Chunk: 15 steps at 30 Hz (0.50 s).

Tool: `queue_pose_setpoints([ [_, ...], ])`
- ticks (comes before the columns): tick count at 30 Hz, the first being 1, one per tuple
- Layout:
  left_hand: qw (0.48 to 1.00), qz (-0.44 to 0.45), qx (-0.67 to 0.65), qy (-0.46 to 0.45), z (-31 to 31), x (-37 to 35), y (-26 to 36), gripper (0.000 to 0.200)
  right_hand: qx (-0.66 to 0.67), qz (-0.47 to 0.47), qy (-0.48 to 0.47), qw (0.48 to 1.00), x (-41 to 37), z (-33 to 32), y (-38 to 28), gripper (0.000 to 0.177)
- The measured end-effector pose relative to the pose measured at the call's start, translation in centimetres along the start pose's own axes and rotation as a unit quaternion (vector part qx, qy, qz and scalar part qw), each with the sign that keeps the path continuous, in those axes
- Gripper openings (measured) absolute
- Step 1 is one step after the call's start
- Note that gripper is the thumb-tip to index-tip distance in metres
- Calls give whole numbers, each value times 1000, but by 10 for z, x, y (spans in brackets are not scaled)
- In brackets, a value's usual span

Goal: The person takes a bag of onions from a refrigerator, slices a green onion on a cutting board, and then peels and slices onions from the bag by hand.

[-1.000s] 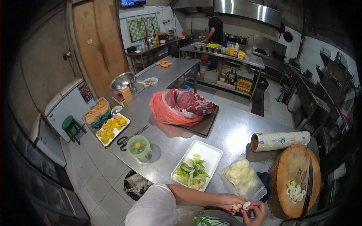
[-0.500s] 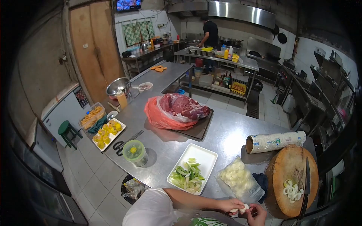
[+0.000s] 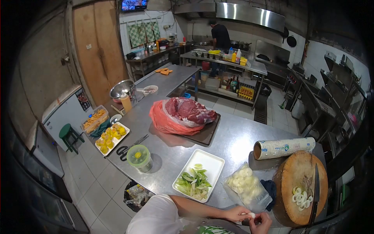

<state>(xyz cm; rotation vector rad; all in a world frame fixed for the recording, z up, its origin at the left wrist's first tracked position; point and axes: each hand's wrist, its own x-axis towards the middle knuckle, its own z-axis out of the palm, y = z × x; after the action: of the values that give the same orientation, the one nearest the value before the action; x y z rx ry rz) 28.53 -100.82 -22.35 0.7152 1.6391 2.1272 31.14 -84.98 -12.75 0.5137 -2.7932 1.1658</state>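
The small white bulb sits pinched between my 2 hands at the very bottom of the view, just off the near edge of the steel table. My left hand is closed round it with the fingertips gripping its side. My right hand is curled, its fingertips pressed to the bulb's other side. My hands hang past the table's near rim, so there is little room under them. The widest bare steel lies further in, between the white tray and the dark board. Just beyond my hands a clear bag lies slumped, full of pale peeled pieces, with a dark cloth touching its right side. To the right, a round wooden block reaches the table's corner. The block carries a small heap of white rings and a knife lying along its right edge. A roll of film lies behind the block. The white tray holds cut green stalks at its near end, and its far half is bare. Further left stands a lidded tub with something yellow inside, scissors beside it. A second tray of yellow pieces sits at the left edge. The dark board bears raw meat on an orange bag.
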Motion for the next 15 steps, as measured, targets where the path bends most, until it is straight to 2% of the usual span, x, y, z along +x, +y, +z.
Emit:
queue_pose_setpoints([
  [1,1000,-12,26,4,-1,-1,6,25,-1,2,1,1000,2,2,4,16],
  [3,999,-26,43,-6,-4,-4,13,24,-6,-67,-2,998,6,11,22,15],
  [5,998,-31,58,24,-4,-4,12,27,25,-52,46,997,7,13,18,16],
  [7,996,-78,37,16,-4,-6,29,23,29,-54,64,996,7,12,12,13],
  [9,992,-77,-101,-20,-3,-6,21,28,28,-68,64,995,7,6,-4,11],
  [10,981,-95,-166,-17,-3,-7,19,27,60,-45,66,995,5,6,-9,10],
  [13,930,-156,-332,-14,-7,-3,22,22,128,-17,88,988,3,4,-10,12],
  [15,918,-189,-347,-16,-9,-1,30,21,158,19,96,983,2,-3,-6,8],
])
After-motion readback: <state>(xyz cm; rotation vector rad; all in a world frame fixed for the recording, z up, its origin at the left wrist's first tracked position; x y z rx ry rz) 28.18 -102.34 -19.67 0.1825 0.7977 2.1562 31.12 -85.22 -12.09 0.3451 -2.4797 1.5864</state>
